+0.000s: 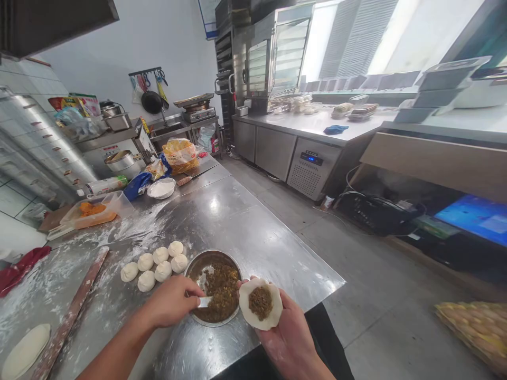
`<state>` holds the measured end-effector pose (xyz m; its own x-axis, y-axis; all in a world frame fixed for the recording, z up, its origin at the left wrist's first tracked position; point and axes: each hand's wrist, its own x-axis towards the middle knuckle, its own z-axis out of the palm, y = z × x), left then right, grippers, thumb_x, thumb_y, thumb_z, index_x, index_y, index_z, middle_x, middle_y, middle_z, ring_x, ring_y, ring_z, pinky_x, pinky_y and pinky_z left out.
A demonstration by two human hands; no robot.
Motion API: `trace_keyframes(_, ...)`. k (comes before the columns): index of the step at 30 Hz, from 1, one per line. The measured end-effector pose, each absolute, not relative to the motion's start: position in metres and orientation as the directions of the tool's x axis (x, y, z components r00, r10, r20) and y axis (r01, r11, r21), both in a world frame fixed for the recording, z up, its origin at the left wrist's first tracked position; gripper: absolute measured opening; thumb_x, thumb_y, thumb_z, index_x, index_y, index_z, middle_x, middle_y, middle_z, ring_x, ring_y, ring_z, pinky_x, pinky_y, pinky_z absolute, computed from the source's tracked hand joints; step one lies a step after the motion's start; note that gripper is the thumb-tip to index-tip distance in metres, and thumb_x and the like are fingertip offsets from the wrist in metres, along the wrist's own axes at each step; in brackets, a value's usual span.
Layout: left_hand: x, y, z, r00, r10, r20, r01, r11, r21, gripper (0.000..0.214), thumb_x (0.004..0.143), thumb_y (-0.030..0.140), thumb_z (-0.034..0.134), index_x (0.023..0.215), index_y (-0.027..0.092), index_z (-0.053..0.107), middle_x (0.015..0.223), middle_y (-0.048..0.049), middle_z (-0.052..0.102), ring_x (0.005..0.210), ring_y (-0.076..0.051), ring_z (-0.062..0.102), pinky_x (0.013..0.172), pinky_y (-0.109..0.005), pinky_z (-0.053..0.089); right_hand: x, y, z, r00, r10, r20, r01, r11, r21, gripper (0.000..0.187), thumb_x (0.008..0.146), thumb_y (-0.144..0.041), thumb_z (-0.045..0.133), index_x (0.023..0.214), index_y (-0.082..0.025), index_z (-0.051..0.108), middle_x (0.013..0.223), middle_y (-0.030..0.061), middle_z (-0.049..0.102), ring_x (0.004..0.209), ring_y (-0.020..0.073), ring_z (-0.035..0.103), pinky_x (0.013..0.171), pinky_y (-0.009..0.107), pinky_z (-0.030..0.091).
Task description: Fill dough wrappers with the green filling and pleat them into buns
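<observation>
My left hand (pixel 174 303) is closed around the end of a flat, pale spatula (pixel 205 302). The blade dips into brown chopped filling (pixel 222 290) inside a round metal bowl (pixel 195 255). To the right of the bowl, my right hand (pixel 287 330) is palm up, its fingers curled under a round dough wrapper (pixel 246 309). A mound of the filling (pixel 260 303) lies in the middle of that wrapper. Several pleated white buns (pixel 162 271) sit in two rows on the steel table (pixel 253 227), left of the bowl.
A floury rolling pin (pixel 75 311) and a flat oval of dough (pixel 27 348) lie at the left. Farther back are a plastic tub (pixel 119 203) with orange contents, a plate of flour (pixel 161 188) and a bag (pixel 179 156). The table's edge (pixel 293 237) runs along the right.
</observation>
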<state>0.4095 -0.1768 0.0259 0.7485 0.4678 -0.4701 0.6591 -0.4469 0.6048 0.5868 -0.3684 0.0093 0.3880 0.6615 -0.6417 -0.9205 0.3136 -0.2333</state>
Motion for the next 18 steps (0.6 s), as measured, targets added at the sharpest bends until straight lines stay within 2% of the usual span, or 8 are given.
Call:
trace_keyframes(3,0.405,-0.172,0.021,0.732,0.466,-0.497,0.668,-0.351,0.656,0.030,0.083,0.039,0.066,0.100,0.022,0.084,0.095,-0.0025,0.078,0.086,-0.020,0.066,0.076,-0.027,0.043,0.588,-0.367,0.008,0.391,0.637,-0.664,-0.918,0.323,-0.231,0.033,0.090,-0.016,0.058,0.122,-0.015,0.067,0.092,0.0100,0.081,0.090,0.0304,0.078,0.079,0.044,0.066)
trace_keyframes(5,0.401,-0.169,0.019,0.712,0.467,-0.524,0.681,-0.279,0.677,0.032,0.082,0.039,0.067,0.102,0.020,0.083,0.088,-0.0022,0.076,0.073,-0.016,0.061,0.068,-0.026,0.041,0.589,-0.366,0.009,0.406,0.612,-0.678,-0.910,0.340,-0.237,0.034,0.092,-0.015,0.055,0.125,-0.015,0.066,0.090,0.0091,0.081,0.089,0.0292,0.079,0.078,0.044,0.066)
trace_keyframes(9,0.398,-0.167,0.016,0.663,0.473,-0.581,0.708,-0.142,0.692,0.043,0.078,0.044,0.071,0.110,0.016,0.080,0.065,0.0017,0.062,0.053,-0.010,0.045,0.053,-0.025,0.033,0.593,-0.365,0.015,0.421,0.579,-0.698,-0.902,0.346,-0.256,0.033,0.095,-0.015,0.052,0.125,-0.014,0.065,0.087,0.0102,0.080,0.086,0.0279,0.078,0.075,0.043,0.066)
trace_keyframes(14,0.399,-0.162,0.016,0.666,0.468,-0.582,0.679,-0.056,0.732,0.052,0.075,0.049,0.074,0.112,0.013,0.078,0.072,0.0006,0.062,0.053,-0.008,0.044,0.052,-0.024,0.032,0.596,-0.361,0.026,0.449,0.545,-0.708,-0.892,0.318,-0.321,0.029,0.097,-0.021,0.054,0.120,-0.013,0.069,0.082,0.0088,0.080,0.081,0.0260,0.077,0.071,0.038,0.064)
trace_keyframes(18,0.401,-0.158,0.038,0.695,0.488,-0.527,0.644,-0.097,0.759,0.053,0.081,0.050,0.071,0.118,0.013,0.076,0.070,0.0007,0.063,0.053,-0.009,0.045,0.053,-0.025,0.033,0.583,-0.349,0.032,0.473,0.550,-0.689,-0.881,0.292,-0.372,0.027,0.093,-0.029,0.063,0.113,-0.012,0.072,0.080,0.0065,0.079,0.079,0.0249,0.076,0.070,0.035,0.063)
